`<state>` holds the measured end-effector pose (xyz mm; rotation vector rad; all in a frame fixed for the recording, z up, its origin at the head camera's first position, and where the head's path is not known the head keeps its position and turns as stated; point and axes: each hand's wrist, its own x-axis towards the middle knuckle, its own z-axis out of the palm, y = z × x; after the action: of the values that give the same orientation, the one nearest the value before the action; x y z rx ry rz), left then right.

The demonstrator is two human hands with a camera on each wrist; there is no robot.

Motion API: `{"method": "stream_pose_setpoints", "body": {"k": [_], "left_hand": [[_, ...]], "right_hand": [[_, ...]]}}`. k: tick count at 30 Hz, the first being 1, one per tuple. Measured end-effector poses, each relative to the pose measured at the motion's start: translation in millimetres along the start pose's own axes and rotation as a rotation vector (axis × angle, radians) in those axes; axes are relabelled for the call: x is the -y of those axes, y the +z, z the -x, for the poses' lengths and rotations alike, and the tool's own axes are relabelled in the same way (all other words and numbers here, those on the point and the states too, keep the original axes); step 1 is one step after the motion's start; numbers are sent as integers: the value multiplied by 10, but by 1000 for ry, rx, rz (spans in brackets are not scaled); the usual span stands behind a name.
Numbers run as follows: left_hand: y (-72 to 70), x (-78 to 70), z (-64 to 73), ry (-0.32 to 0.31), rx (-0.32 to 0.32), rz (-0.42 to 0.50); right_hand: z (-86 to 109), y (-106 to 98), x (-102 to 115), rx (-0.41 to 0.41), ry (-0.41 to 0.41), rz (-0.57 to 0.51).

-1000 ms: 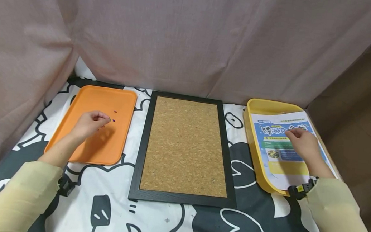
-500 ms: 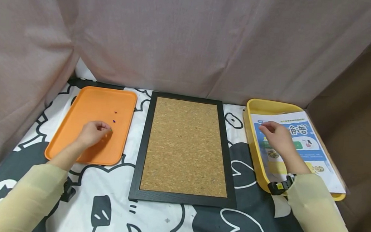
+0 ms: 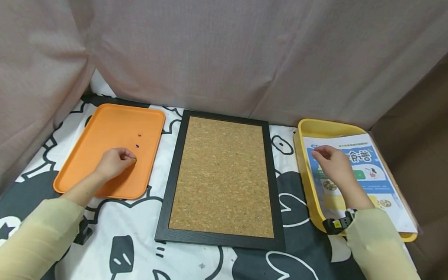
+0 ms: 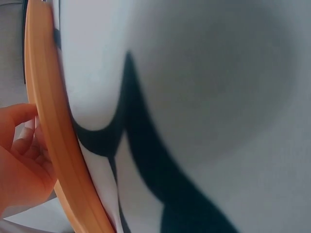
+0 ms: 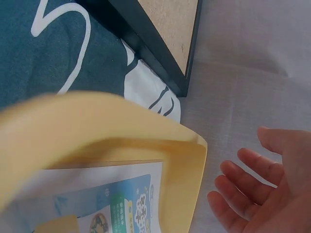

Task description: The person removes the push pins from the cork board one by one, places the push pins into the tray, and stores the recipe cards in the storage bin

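Observation:
Over the orange tray (image 3: 112,123) my left hand (image 3: 114,162) is low, thumb and fingertips together. They pinch a tiny green piece (image 3: 135,160), too small to make out its kind. Close by on the tray lie a tiny dark blue piece (image 3: 137,145) and a tiny red one (image 3: 139,135). My right hand (image 3: 335,166) hovers over the printed sheets (image 3: 384,186) in the yellow bin (image 3: 301,171). In the right wrist view its fingers (image 5: 243,204) are loosely bent, apart from the thumb, with nothing between them.
Between tray and bin lies a corkboard (image 3: 225,179) in a black frame (image 3: 221,239). All stand on a black and white patterned cloth (image 3: 184,267). A greyish curtain (image 3: 199,47) hangs behind, and another dark side of it (image 3: 434,141) rises at the right.
My left hand has come down and slightly right, toward the tray's near part, with the green piece. My right hand moved left over the sheets, then stayed nearly still.

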<state>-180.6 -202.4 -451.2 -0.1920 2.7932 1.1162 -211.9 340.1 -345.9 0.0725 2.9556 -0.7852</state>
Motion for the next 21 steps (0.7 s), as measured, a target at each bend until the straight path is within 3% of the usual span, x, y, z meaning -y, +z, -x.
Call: {"method": "stream_pose_setpoints", "body": {"k": [10, 16, 21], "left_hand": [[-60, -26, 23, 1, 2, 16], [-159, -131, -18, 94, -57, 8], [-262, -323, -60, 180, -112, -3]], "right_hand": [[-13, 31, -11, 1, -3, 15], [-11, 44, 3, -8, 3, 9], [-20, 76, 103, -46, -17, -5]]}}
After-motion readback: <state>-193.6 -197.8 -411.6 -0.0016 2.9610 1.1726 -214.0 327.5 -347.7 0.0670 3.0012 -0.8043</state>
